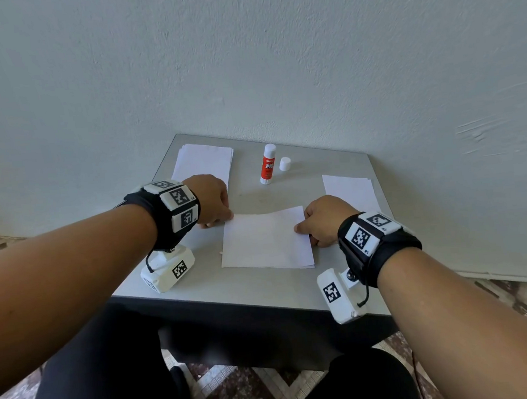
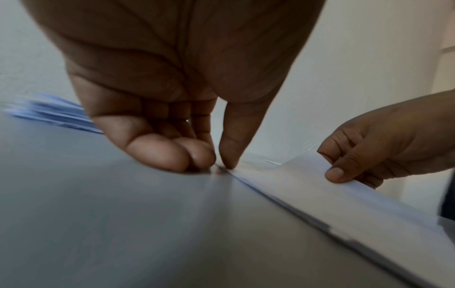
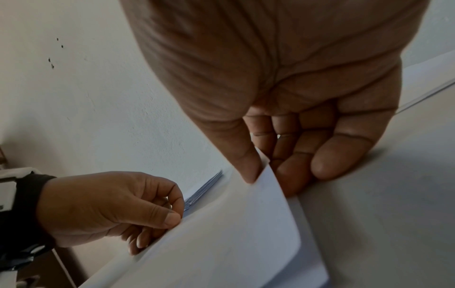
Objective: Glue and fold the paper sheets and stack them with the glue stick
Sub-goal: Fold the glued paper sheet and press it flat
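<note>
Both forearms reach in from the near edge of the tabletop (image 1: 264,292), and between the hands lies the sheet being folded (image 1: 264,239), set toward the near middle. Its far flap is doubled over toward the person. The right hand (image 1: 322,221) pinches the right edge, thumb on top and fingers curled beneath — the right wrist view shows that corner lifted off the layer below. The left hand (image 1: 212,199) has its fingertips (image 2: 197,157) bunched and pressed down at the sheet's far-left corner; whether they actually nip the paper or only pin it I cannot tell.

To do this fold well, I would square the lifted edge against the one beneath before letting it down, keep the left corner pinned so nothing skews, then smooth from the pinned side across — if glue lies inside, a crooked landing will likely be hard to correct.

Further out, the glue stick (image 1: 267,164) stands uncapped near the far edge, its cap (image 1: 285,163) just beside it. A paper pile (image 1: 202,163) sits at the far-left corner, another (image 1: 350,191) by the right edge.
</note>
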